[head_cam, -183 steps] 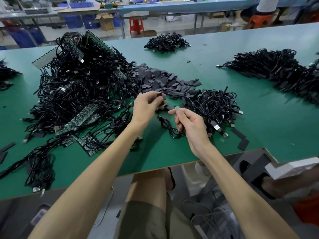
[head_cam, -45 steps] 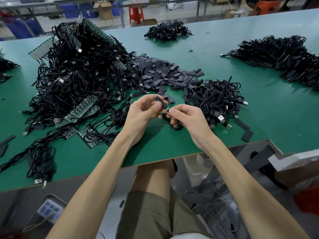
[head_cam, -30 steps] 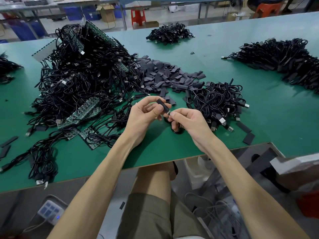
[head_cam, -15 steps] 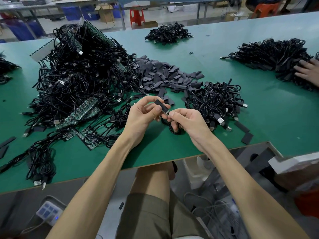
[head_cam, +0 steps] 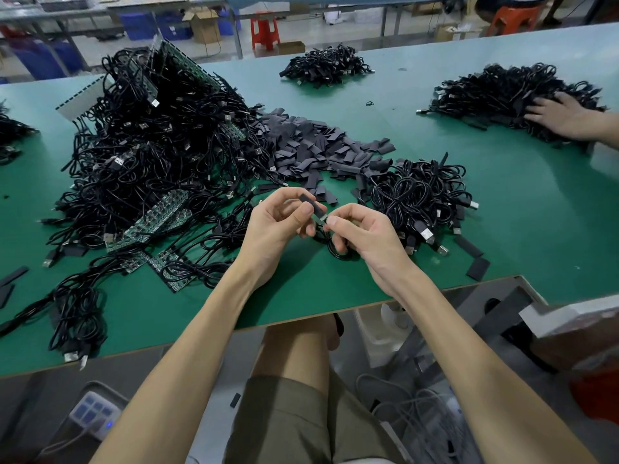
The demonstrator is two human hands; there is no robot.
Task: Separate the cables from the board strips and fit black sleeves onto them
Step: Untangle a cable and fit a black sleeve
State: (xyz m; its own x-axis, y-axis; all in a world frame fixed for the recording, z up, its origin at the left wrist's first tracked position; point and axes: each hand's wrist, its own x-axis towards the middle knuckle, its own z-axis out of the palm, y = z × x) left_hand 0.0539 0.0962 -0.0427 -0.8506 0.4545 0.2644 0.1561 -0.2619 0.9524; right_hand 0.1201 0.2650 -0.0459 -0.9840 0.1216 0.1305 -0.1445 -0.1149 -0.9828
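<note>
My left hand [head_cam: 279,226] pinches a flat black sleeve [head_cam: 314,207] between thumb and fingers, just above the green table [head_cam: 335,296]. My right hand [head_cam: 360,236] pinches the end of a black cable [head_cam: 338,252] right at the sleeve's lower end; the cable's coil hangs under that hand onto the table. A big tangle of cables on green board strips [head_cam: 154,216] lies to the left. Behind my hands spreads a heap of loose black sleeves [head_cam: 311,145]. A pile of coiled cables [head_cam: 418,195] sits just to the right.
Another person's hand [head_cam: 566,115] rests on a far-right cable pile [head_cam: 509,92]. A further cable pile [head_cam: 325,67] lies at the back. Loose sleeves [head_cam: 477,267] lie near the front edge at right. A white box [head_cam: 569,316] sits below the table's right corner.
My hands came together, bringing the sleeve to the cable end, and have barely moved in the last second. Another person's hand has reached further onto the far-right pile.
</note>
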